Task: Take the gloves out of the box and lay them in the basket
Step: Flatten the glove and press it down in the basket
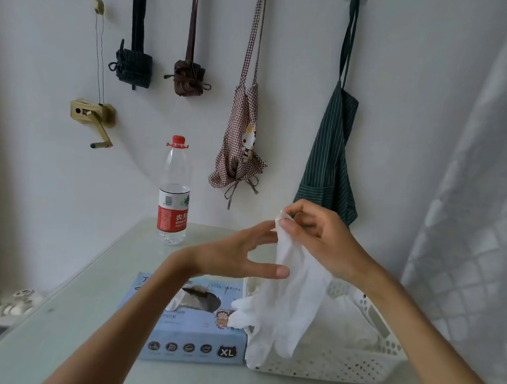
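Note:
A light blue glove box (193,332) marked XL lies on the table, its oval top opening showing more gloves. To its right stands a white perforated basket (334,365) with pale gloves inside. My right hand (317,236) pinches the cuff of a white translucent glove (285,299) above the basket, and the glove's fingers hang down over the basket's left side. My left hand (237,257) reaches across the box with fingers spread, touching the hanging glove near its upper part.
A clear water bottle (174,193) with a red cap stands behind the box. Aprons and folded umbrellas hang on the wall behind. A white curtain (475,203) hangs close on the right. The table's left edge drops off to the floor.

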`<state>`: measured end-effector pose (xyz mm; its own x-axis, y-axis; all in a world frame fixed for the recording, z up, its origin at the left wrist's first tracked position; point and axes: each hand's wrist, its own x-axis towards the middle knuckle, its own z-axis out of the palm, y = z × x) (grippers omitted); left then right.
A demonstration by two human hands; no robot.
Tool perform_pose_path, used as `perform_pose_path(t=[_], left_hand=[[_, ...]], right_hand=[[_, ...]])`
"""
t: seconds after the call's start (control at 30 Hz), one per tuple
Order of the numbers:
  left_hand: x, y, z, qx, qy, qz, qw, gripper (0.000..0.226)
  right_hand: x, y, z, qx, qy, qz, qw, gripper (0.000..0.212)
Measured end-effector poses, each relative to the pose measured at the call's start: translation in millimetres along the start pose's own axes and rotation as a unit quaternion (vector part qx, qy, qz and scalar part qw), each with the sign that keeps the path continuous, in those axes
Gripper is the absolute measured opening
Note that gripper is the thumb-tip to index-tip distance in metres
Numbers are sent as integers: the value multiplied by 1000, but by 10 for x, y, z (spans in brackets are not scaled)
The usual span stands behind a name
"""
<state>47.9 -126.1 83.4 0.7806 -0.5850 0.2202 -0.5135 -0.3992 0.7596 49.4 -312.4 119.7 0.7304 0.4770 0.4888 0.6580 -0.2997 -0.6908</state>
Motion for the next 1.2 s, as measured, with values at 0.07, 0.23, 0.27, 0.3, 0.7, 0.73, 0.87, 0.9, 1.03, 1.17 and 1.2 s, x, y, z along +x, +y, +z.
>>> perform_pose_path(t=[0.07,0.23,0.27,0.3,0.7,0.73,0.87,0.9,1.03,1.17,1.2], left_hand=[[88,73,52,-22,-11,-1,1000,45],[139,25,27,-114,27,-4,993,43],[141,5,26,-121,30,-8,992,43],[146,-13,31,-121,28,-12,992,40],[112,-81,222,-164,291,-26,942,19],[100,-66,231,-164,339,-26,926,18],[101,-16,213,-134,521,-13,843,16],[121,-5,206,-107,554,-6,826,16],[322,-82,291,64,592,-9,803,14],[697,-478,581,176,410,-60,893,18],[783,-584,656,214,363,-75,904,21]], right_hand=[[-15,-23,-105,-5,7,-6,1000,12],[-69,61,-375,-30,57,-19,998,6],[-80,85,-407,-35,63,-15,997,7],[-90,103,-437,-40,70,-11,997,8],[-18,106,-269,-145,171,-32,974,15],[6,68,-185,-143,177,-42,973,15],[123,-94,117,-100,207,-63,971,11],[149,-109,154,-81,220,-56,971,10],[116,106,93,-23,268,21,963,13],[-188,782,-112,-83,292,154,940,14],[-282,959,-143,-117,287,191,931,14]])
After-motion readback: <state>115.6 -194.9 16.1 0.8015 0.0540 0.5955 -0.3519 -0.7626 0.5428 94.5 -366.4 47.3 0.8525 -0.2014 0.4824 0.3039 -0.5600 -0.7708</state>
